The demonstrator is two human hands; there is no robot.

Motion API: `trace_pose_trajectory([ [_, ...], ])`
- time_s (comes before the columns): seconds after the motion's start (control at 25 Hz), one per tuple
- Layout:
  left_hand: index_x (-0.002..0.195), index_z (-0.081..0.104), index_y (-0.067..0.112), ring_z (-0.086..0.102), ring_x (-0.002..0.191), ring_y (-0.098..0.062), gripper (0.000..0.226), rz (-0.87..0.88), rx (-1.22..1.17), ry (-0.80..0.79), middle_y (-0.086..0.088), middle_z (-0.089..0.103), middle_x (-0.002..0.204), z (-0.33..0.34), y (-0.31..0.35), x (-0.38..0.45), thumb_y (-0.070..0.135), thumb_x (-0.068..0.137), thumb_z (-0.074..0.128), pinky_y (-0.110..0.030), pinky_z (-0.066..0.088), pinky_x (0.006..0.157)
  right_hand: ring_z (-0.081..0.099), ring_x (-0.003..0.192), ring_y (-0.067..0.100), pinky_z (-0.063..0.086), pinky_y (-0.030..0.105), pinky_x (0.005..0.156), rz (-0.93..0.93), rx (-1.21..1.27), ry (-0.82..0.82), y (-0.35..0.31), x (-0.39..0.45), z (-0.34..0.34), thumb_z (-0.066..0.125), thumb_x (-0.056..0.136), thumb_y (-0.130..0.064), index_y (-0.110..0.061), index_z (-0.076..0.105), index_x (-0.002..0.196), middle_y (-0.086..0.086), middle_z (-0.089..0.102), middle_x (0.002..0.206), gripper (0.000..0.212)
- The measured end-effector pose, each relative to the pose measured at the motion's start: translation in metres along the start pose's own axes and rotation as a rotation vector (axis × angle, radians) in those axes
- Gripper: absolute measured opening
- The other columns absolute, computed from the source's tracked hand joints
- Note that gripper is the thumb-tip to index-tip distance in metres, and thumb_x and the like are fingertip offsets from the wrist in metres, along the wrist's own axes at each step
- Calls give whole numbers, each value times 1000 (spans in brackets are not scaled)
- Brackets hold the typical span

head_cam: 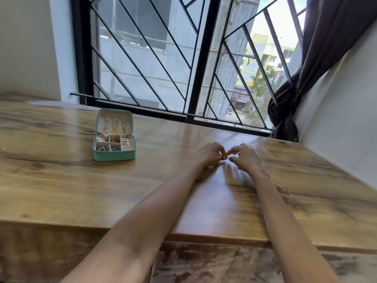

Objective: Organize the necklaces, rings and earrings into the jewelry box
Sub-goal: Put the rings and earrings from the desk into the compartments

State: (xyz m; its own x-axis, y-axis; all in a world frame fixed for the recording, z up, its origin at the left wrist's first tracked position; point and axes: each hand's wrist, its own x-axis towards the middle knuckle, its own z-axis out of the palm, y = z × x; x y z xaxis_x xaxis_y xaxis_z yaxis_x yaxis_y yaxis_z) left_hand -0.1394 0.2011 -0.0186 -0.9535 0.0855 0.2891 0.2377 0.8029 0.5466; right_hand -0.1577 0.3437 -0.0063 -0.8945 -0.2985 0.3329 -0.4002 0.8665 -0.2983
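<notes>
A teal jewelry box (114, 154) is seen at about 10 o'clock from the hands, well apart from them, standing on the wooden table (61, 180) with its lid (115, 121) propped upright at the 12 o'clock side. Gold chains (115, 127) are seen hanging against the inside of the lid, their lower ends dropping into a middle compartment. The base is split into small compartments: a roundish silvery piece (101, 138) is held in the one at 10 o'clock, small dark beaded pieces (101, 149) in the two along the 6 o'clock edge, and a padded slotted section at 3 o'clock carries small pieces (128, 142) too blurred to be told apart. Right of the box, the left hand (209, 155) is placed low over the table, fingers curled, fingertips brought toward the right hand. The right hand (245, 158) is set just beside it at 3 o'clock, thumb and forefinger drawn together. A tiny glinting item (226, 158) is pinched between the fingertips of the two hands; what kind of jewelry it is cannot be told, as the frame is motion-blurred there. Behind the table at 12 o'clock a barred window (183, 58) is seen, and at 2 o'clock a dark curtain (326, 48) is gathered against the wall.
</notes>
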Motion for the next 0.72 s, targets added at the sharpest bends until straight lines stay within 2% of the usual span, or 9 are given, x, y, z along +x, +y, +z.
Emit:
trace_pose_trajectory([
  [0.04, 99, 71, 9, 60, 92, -24, 20, 7, -114, 21, -16, 67, 101, -3, -4, -2, 22, 86, 64, -25, 38, 70, 55, 105, 22, 53, 38, 81, -29, 63, 32, -4, -1, -1, 62, 81, -12, -25, 72, 98, -1, 56, 96, 23],
  [0.12, 97, 70, 1, 52, 71, -16, 20, 0, -352, 41, -12, 63, 80, -17, -10, -12, 17, 87, 65, -19, 38, 59, 57, 93, 17, 48, 9, 61, -68, 231, 69, -17, -4, -6, 59, 80, -4, -18, 70, 102, -2, 58, 94, 28],
  [0.2, 93, 67, 4, 44, 59, -8, 16, -25, -479, 11, -1, 53, 71, -42, -13, -29, 18, 89, 62, -11, 34, 48, 59, 82, 13, 41, 0, 58, -113, 414, 63, -36, -9, -9, 60, 80, 0, -13, 69, 103, 2, 67, 94, 29],
  [0.32, 84, 63, 14, 44, 57, -7, 10, -31, -522, -11, 2, 52, 70, -83, -29, -54, 21, 91, 60, -16, 32, 49, 63, 78, 5, 44, 3, 70, -244, 585, 71, -72, -15, -6, 68, 81, -8, -15, 70, 103, 1, 70, 90, 24],
  [0.4, 81, 63, 18, 45, 58, -8, 11, -36, -606, -26, 1, 57, 76, -108, -43, -72, 21, 91, 59, -17, 33, 52, 66, 84, 5, 49, 13, 78, -333, 666, 65, -97, -17, -3, 71, 81, -16, -14, 70, 105, -1, 72, 92, 24],
  [0.48, 84, 65, 19, 44, 58, -8, 11, -66, -657, -32, -1, 63, 85, -132, -56, -89, 21, 92, 58, -16, 33, 50, 68, 88, 10, 52, 23, 82, -399, 745, 17, -123, -15, 2, 71, 81, -15, -11, 70, 109, 3, 73, 94, 28],
  [0.56, 87, 66, 17, 42, 56, -7, 9, -125, -648, -27, -4, 67, 90, -155, -68, -104, 22, 90, 59, -15, 33, 48, 67, 81, 7, 53, 23, 77, -457, 773, 1, -147, -13, 8, 70, 83, -12, -7, 69, 110, 5, 73, 91, 28],
  [0.64, 89, 67, 16, 41, 54, -6, 9, -200, -587, -37, -5, 68, 91, -178, -80, -116, 24, 89, 61, -16, 32, 47, 62, 69, -2, 50, 14, 68, -496, 806, -17, -169, -10, 16, 68, 83, -6, 1, 68, 109, 8, 70, 88, 27],
  [0.72, 85, 68, 17, 41, 51, -6, 9, -254, -475, -40, 0, 70, 81, -198, -95, -128, 25, 87, 64, -17, 31, 44, 60, 66, -1, 50, 13, 65, -519, 811, -65, -192, -6, 25, 69, 81, -1, 5, 68, 105, 12, 71, 91, 25],
])
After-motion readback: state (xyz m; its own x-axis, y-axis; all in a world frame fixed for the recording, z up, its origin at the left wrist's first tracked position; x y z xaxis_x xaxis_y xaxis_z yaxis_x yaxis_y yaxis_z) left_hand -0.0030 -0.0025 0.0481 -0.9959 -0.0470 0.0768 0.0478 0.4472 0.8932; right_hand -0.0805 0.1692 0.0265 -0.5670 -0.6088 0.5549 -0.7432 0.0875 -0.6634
